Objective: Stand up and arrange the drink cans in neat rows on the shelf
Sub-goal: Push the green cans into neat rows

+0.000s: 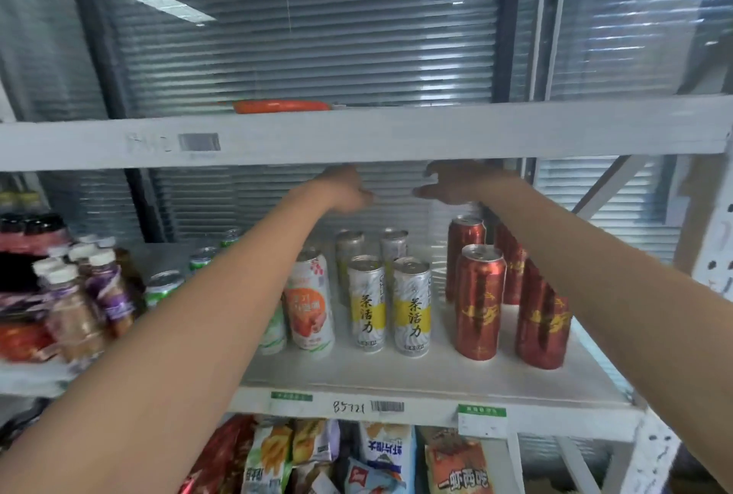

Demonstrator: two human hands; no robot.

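Note:
Drink cans stand upright on the white shelf. Two rows of silver-and-yellow cans fill the middle. A white-and-orange can stands to their left, and green-topped cans run back behind my left forearm. Several red cans stand in two rows on the right. Both hands are raised above the cans, near the underside of the upper shelf beam. My left hand is loosely curled with nothing visible in it. My right hand has its fingers spread and holds nothing.
The grey upper shelf beam runs just above my hands, with an orange object lying on top. Small bottles crowd the left of the shelf. Snack bags fill the shelf below. A metal upright stands at right.

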